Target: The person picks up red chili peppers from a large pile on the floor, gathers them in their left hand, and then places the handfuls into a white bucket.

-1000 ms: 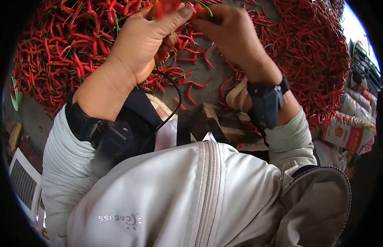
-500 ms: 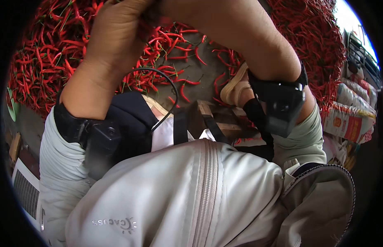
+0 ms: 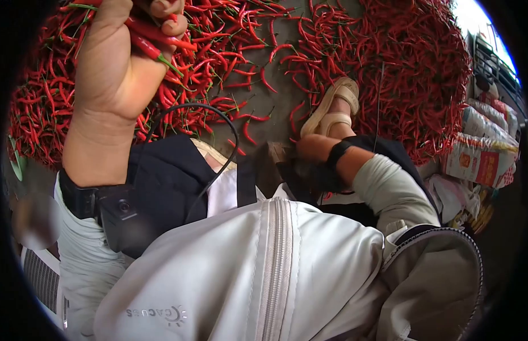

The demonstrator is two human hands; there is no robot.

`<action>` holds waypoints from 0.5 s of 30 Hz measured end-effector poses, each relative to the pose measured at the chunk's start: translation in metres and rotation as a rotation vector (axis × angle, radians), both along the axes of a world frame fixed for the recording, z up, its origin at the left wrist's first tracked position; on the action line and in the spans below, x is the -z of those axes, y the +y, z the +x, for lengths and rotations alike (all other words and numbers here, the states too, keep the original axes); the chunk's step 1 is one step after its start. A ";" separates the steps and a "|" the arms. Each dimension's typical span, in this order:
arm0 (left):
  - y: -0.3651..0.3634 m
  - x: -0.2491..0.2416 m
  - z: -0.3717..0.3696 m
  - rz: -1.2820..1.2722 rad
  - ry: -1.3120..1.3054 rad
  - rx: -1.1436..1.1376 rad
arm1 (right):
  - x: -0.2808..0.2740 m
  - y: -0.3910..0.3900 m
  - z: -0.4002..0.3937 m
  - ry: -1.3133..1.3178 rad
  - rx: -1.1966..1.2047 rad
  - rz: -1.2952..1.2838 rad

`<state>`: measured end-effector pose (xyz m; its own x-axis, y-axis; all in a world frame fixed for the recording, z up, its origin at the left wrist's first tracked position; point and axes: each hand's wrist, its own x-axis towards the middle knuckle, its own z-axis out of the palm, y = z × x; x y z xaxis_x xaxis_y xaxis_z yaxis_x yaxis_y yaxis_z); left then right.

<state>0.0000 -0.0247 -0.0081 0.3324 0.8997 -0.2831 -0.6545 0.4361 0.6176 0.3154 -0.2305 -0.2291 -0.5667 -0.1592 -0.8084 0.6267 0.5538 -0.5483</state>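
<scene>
My left hand [image 3: 119, 65] is raised at the upper left, closed around a small bunch of red chilies [image 3: 153, 35] whose green stems poke out past the fingers. My right hand [image 3: 311, 149] is low in the middle, beside a wooden block [image 3: 273, 157] in front of my lap. Its fingers are hidden in shadow, so I cannot see whether it holds anything. Both wrists carry black straps with small devices. A black cable [image 3: 230, 122] loops over my dark trouser leg.
Heaps of red chilies [image 3: 423, 68] cover the concrete floor at left and right, with loose ones scattered between. My sandalled foot [image 3: 334, 105] rests on bare floor. Printed sacks [image 3: 481, 160] lie at the right. A white grille [image 3: 39, 279] sits at the lower left.
Both hands were together at the top, working on a chili. My right hand has dropped to the wooden block. My left hand has shifted left, still gripping chilies.
</scene>
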 end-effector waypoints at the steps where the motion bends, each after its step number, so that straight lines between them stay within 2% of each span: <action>1: -0.001 0.001 0.000 -0.003 0.002 0.008 | -0.008 0.002 -0.008 0.002 -0.002 0.003; 3: -0.001 0.002 0.000 0.001 0.022 0.003 | -0.023 0.006 -0.028 -0.218 0.188 0.159; 4: 0.000 0.002 0.000 0.006 0.040 -0.001 | -0.024 0.007 -0.035 -0.220 0.191 0.161; 6: 0.000 0.000 0.002 0.007 0.036 0.005 | -0.025 0.009 -0.044 -0.384 0.146 0.206; 10: -0.003 -0.001 0.002 0.002 0.051 0.001 | -0.035 0.009 -0.050 -0.303 0.103 0.305; 12: -0.004 -0.002 0.000 0.012 0.061 -0.007 | -0.036 0.017 -0.063 -0.175 -0.135 0.349; 15: -0.005 -0.003 -0.004 0.013 0.065 -0.005 | -0.046 0.033 -0.067 -0.224 -0.130 0.463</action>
<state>-0.0035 -0.0295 -0.0051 0.3091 0.9050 -0.2923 -0.6152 0.4247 0.6642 0.2481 -0.1977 -0.1831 -0.3715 0.1858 -0.9096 0.6101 0.7874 -0.0883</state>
